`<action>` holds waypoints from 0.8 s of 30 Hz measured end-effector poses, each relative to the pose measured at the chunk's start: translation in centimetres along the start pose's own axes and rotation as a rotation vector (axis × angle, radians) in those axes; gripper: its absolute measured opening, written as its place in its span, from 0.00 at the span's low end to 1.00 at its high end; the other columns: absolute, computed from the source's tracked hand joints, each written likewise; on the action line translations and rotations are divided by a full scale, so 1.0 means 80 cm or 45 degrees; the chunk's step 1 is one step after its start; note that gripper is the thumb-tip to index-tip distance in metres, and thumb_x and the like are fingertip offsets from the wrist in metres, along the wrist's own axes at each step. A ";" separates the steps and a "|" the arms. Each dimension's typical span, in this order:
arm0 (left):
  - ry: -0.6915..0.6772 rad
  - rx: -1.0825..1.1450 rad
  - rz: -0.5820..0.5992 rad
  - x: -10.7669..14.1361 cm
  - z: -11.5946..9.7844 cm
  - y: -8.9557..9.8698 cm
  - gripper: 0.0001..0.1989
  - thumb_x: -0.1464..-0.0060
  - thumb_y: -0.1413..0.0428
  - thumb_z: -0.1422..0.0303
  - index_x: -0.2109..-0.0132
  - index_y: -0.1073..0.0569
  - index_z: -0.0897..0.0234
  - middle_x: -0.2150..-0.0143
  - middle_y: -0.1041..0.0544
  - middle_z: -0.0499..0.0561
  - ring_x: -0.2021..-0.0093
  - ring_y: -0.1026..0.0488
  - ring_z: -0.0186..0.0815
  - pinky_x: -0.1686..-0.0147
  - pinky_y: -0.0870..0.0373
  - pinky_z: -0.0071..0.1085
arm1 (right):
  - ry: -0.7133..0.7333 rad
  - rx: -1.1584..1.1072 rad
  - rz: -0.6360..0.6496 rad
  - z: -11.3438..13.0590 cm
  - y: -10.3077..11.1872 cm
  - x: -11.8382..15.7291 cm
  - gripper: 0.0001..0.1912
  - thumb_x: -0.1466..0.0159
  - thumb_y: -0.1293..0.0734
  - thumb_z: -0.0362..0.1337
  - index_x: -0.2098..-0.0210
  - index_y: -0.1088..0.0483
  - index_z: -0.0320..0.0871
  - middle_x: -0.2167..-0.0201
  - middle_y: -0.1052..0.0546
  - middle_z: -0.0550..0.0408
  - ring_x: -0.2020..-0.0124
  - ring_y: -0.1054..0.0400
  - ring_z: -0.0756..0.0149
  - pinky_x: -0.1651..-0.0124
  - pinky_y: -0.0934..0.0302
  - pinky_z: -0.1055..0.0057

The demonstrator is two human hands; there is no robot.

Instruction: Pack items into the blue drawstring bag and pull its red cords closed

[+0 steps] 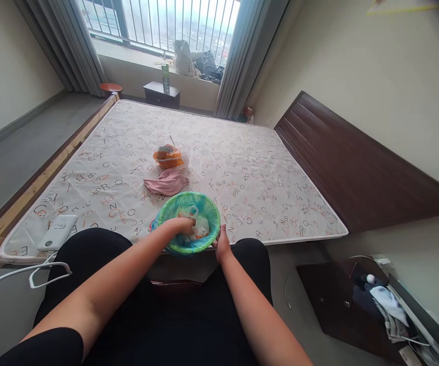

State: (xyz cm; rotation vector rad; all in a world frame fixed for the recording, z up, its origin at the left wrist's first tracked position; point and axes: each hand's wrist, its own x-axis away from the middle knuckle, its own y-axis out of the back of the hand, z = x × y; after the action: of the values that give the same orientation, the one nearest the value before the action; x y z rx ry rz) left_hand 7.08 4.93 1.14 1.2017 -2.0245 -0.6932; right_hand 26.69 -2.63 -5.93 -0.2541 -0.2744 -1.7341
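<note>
A green basket (218, 216) lined with a blue-green bag stands at the near edge of the mattress, between my knees. My left hand (185, 225) reaches down inside it, onto white crumpled plastic (202, 226); its fingertips are hidden. Against the basket's right side, my right hand (223, 245) holds the rim and wall, thumb up and the other fingers partly out of sight underneath. Just beyond the basket lies a pink cloth (167, 183), with an orange item in a clear plastic bag (170, 156) behind it.
The patterned mattress (250, 168) spans the middle. A white device (58, 232) with a cable lies by my left knee. A dark headboard (341, 157) rises at the right, above a dark cabinet (329, 300) holding clothes. A small nightstand (162, 94) with a green bottle (166, 78) stands beyond.
</note>
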 end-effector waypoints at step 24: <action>0.539 0.983 -0.233 0.017 0.133 0.086 0.15 0.53 0.35 0.59 0.66 0.28 0.63 0.72 0.23 0.51 0.70 0.24 0.36 0.71 0.24 0.29 | -0.316 -0.788 -0.365 -0.001 -0.007 -0.007 0.09 0.41 0.31 0.36 0.64 0.36 0.47 0.74 0.24 0.62 0.73 0.28 0.69 0.67 0.32 0.73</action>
State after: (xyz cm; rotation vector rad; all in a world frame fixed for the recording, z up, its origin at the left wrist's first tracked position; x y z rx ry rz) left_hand -5.28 7.75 -0.27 1.7926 -1.8597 0.3096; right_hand 26.24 -2.04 -6.17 -0.9208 0.0624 -2.0399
